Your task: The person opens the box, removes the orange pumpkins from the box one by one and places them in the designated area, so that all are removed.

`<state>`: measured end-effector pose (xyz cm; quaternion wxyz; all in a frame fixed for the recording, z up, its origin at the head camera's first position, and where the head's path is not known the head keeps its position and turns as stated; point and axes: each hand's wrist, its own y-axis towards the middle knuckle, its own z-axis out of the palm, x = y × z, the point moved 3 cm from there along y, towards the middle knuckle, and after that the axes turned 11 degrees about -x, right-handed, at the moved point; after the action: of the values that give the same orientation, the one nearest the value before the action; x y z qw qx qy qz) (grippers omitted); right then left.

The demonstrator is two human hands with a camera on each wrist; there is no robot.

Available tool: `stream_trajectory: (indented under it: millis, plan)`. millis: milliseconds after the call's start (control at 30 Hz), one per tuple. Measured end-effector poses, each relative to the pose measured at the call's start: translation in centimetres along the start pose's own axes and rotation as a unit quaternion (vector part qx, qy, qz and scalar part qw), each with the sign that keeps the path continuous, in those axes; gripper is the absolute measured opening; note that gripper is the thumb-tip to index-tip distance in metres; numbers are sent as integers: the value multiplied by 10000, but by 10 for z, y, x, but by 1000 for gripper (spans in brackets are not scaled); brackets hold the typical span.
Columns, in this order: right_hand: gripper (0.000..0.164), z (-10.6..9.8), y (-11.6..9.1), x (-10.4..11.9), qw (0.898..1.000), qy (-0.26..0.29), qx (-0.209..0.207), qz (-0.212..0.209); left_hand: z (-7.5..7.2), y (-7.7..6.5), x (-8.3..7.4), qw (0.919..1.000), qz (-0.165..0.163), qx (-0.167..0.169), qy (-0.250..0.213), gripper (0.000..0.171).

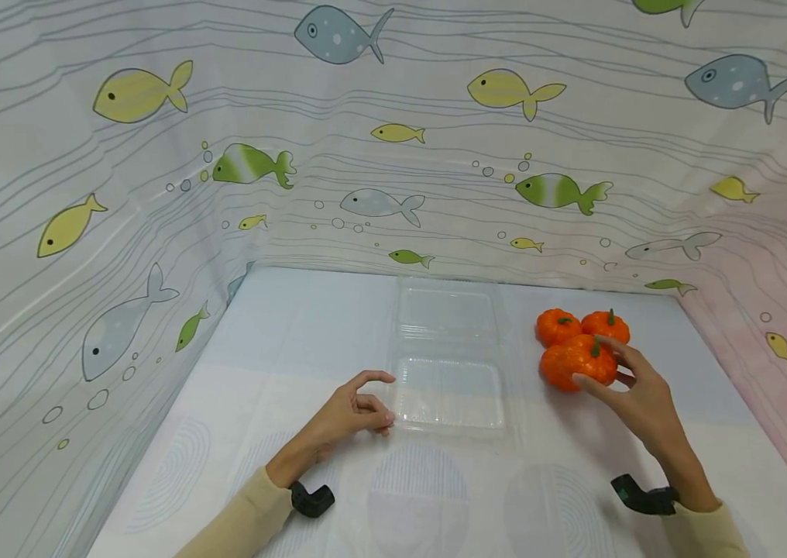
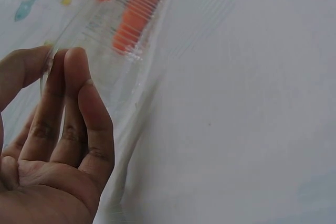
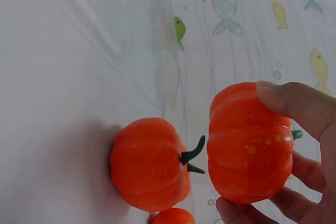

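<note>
My right hand (image 1: 644, 403) grips a small orange toy pumpkin (image 3: 249, 145) with a green stem, thumb on one side and fingers on the other. In the right wrist view it is held off the table, next to another pumpkin (image 3: 147, 163) that rests there. Two more pumpkins, one at the back left (image 1: 558, 327) and one at the back right (image 1: 606, 325), sit just behind in the head view. At the left side of an opened clear plastic box (image 1: 449, 395), my left hand (image 1: 355, 411) pinches the rim between thumb and fingers.
The box's lid (image 1: 445, 310) lies folded back toward the rear of the white table (image 1: 296, 325). A fish-printed curtain (image 1: 338, 225) stands along the back and both sides. Dark wrist-mounted cameras sit on both wrists, such as the left one (image 1: 311, 500).
</note>
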<state>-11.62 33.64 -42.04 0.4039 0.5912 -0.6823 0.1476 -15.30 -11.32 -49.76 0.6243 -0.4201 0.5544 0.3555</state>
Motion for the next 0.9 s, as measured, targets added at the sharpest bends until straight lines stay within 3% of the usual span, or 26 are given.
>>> stream_trajectory:
  millis: [367,900]
  plan:
    - [94,-18,3,-30,9965,-179,-108,805,0,-1,1,10000,7,-9,26,68]
    - [91,-14,8,-73,9919,-115,-151,1259,1,-2,0,10000,2,-7,37,68]
